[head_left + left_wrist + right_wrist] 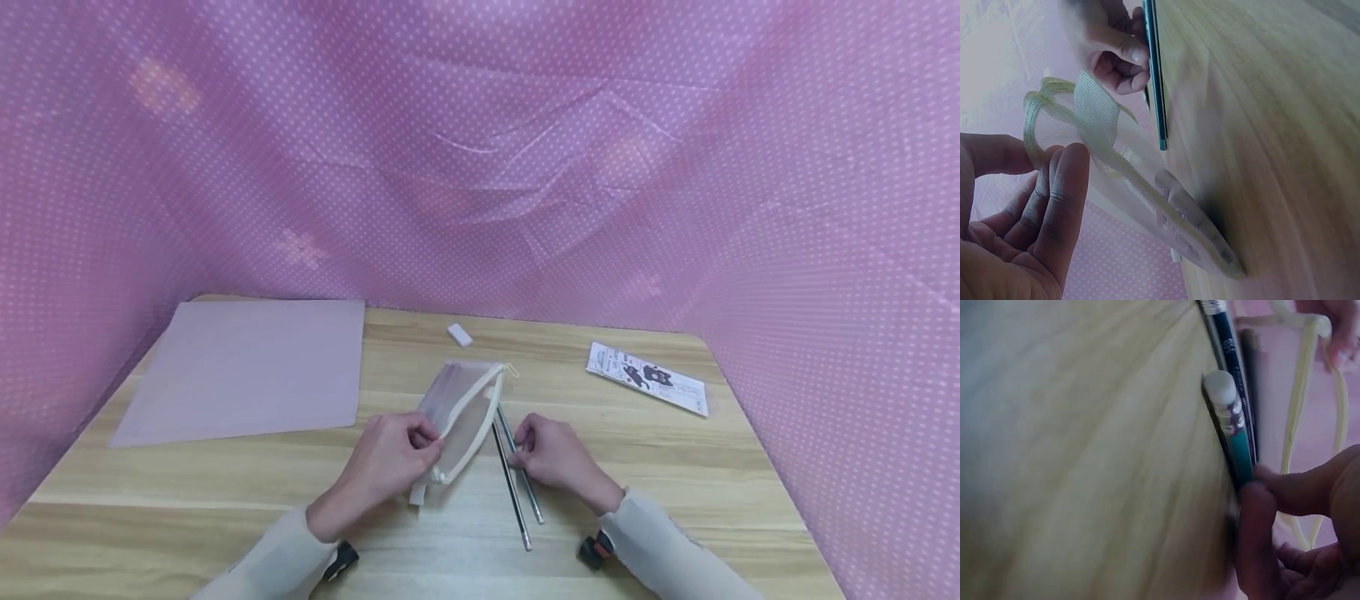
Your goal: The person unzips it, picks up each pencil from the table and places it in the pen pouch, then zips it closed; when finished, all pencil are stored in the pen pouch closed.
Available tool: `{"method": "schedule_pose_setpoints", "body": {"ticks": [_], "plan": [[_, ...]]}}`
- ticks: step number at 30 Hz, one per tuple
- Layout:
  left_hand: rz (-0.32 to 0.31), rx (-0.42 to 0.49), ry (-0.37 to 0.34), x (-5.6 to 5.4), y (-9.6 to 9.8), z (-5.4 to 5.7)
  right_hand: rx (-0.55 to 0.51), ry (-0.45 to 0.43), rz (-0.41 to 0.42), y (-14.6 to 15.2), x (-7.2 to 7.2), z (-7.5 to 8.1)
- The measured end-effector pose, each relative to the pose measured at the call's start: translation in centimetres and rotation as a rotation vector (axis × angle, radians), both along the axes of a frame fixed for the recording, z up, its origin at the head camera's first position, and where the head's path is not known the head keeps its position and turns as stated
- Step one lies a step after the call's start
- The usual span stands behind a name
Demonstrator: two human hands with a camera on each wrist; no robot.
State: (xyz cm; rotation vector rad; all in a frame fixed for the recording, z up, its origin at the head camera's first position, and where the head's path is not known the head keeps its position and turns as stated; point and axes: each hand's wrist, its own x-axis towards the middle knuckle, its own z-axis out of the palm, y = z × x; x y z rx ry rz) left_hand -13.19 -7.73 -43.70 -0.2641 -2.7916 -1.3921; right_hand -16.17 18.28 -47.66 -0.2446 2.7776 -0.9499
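Observation:
A see-through mesh zip pouch (pixel 468 421) with a cream zipper edge lies on the table, its mouth spread apart. My left hand (pixel 393 454) pinches the near side of that edge between thumb and fingers. Just right of the pouch are two pencils side by side, a dark one (pixel 512 492) and a green one (pixel 534 500). With thumb and index finger my right hand (pixel 553 454) pinches the green pencil, whose white eraser (pixel 1220 387) points toward me. The dark pencil (pixel 1230 347) lies beside it, untouched. Their far ends are by the pouch's edge.
Behind the pouch sits a small white eraser block (pixel 460 335). A flat package with black cat pictures (pixel 648 377) lies at the right. A large pale sheet (pixel 255 371) covers the table's left back part. Pink dotted cloth (pixel 480 183) hangs around the wooden table (pixel 660 467).

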Motion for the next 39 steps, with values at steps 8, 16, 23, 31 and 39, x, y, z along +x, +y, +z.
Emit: {"method": "schedule_pose_setpoints", "body": {"ticks": [8, 16, 23, 31, 39], "plan": [[0.0, -0.002, 0.034, 0.1, 0.1, 0.0, 0.172, 0.035, 0.026, -0.2, -0.6, 0.7], [0.011, -0.001, 0.026, 0.0, -0.2, -0.4, -0.093, -0.131, -0.063, 1.0, -1.8, 0.2], [0.01, -0.005, 0.025, -0.2, -0.3, -0.3, -0.779, -0.328, -0.247, 1.8, -1.5, 0.6], [0.027, 0.006, 0.017, -0.2, -0.3, -0.1, -1.185, -0.291, -0.32, -1.2, 0.4, 2.5], [0.021, 0.004, 0.033, -0.2, -0.4, 0.0, -1.202, -0.389, -0.251, -4.0, 2.3, 2.5]]}}
